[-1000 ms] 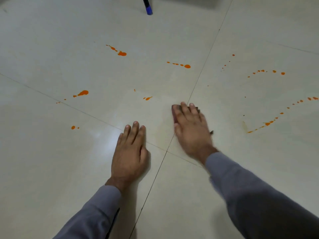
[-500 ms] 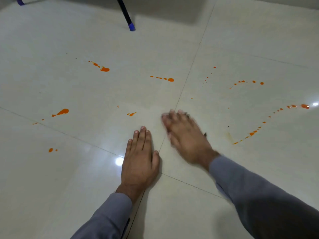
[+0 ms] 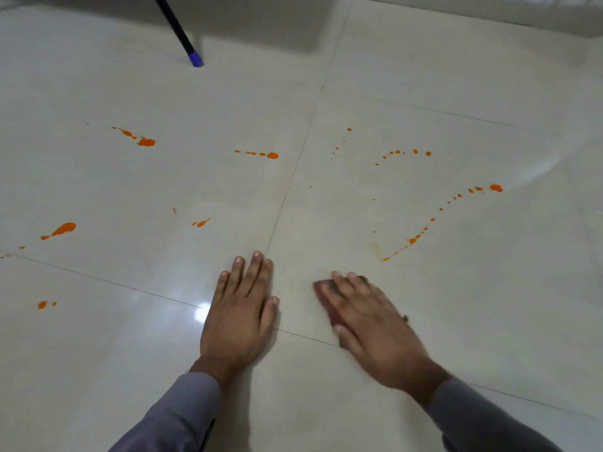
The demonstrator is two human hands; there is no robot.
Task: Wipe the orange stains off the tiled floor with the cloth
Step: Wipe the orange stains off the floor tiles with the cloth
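My right hand presses flat on a dark reddish cloth, which mostly hides beneath the palm; only its left edge shows. My left hand lies flat on the cream tiled floor, fingers straight, just left of the cloth. Orange stains dot the tiles ahead: a curved trail of drops up and right of the cloth, a small splash ahead of the left hand, a blob at far left, and more farther off.
A dark pole with a blue tip stands on the floor at the upper left, beside a shadowed pale object. Grout lines cross near my hands. Two small orange spots sit at the lower left.
My right hand slid the cloth to the right and toward me, away from the left hand. The view tilted up, so the stains sit lower in the frame.
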